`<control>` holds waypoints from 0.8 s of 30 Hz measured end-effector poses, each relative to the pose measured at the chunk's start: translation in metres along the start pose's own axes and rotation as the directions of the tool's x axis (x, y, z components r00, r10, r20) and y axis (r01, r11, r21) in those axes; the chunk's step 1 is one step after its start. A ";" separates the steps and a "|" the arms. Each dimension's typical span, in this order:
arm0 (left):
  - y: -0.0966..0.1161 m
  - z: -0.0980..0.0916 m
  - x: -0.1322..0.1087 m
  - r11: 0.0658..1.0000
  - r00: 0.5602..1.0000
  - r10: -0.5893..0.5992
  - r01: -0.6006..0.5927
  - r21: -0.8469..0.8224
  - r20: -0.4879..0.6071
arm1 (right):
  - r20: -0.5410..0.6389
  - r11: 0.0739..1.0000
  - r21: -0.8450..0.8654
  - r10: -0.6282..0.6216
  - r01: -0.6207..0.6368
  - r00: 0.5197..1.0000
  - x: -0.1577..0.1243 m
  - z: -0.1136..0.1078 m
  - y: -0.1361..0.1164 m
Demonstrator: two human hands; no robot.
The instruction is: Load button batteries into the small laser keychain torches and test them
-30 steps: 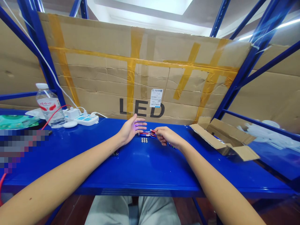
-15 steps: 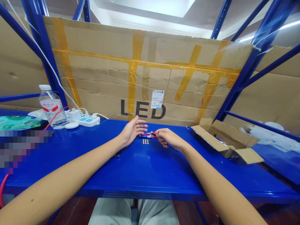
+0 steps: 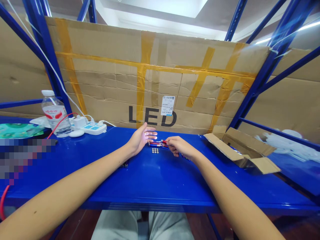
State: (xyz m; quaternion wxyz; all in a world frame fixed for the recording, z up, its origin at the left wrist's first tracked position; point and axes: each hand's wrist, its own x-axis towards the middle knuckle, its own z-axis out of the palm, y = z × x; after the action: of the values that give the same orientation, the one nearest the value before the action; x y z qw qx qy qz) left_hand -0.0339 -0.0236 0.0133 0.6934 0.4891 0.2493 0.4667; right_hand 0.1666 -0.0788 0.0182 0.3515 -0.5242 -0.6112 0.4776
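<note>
My right hand (image 3: 177,146) pinches a small red flashlight (image 3: 164,142), its front end pointing left toward my other palm. My left hand (image 3: 144,137) is held up with its fingers apart and nothing in it; a pale glow lies on the palm and fingers. Between the hands, blue and red metal tubes (image 3: 155,144) of similar size lie on the table, partly hidden. Just in front of them sit several silver button cells (image 3: 155,150) in neat rows. Small black parts (image 3: 125,164) show beside my left forearm, mostly covered by it.
On the blue table (image 3: 150,186), an opened cardboard box (image 3: 225,146) stands at the right. A water bottle (image 3: 55,115) and a white power strip (image 3: 93,128) with cables stand at the back left. A big cardboard panel (image 3: 112,86) closes off the back.
The glow on my left palm and fingers is brighter than before. Both hands stay almost in the same place, the red flashlight still in my right hand.
</note>
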 end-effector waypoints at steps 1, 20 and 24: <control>0.000 0.000 0.000 1.000 1.000 -0.001 0.001 0.001 -0.004 | -0.003 1.000 0.004 -0.003 0.003 1.000 0.000 0.000 0.000; -0.002 -0.001 0.005 0.996 1.000 -0.015 0.014 -0.093 -0.008 | -0.151 0.998 -0.058 -0.024 0.015 0.988 0.003 -0.004 0.001; -0.003 -0.002 0.006 0.995 0.999 -0.026 0.024 -0.093 -0.021 | -0.192 0.998 -0.061 -0.023 0.011 0.981 0.003 -0.006 0.000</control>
State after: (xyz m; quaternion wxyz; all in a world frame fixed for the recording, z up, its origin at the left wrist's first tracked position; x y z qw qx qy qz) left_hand -0.0318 -0.0180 0.0107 0.7185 0.4479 0.2413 0.4743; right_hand 0.1715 -0.0746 0.0199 0.3974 -0.5730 -0.5926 0.4032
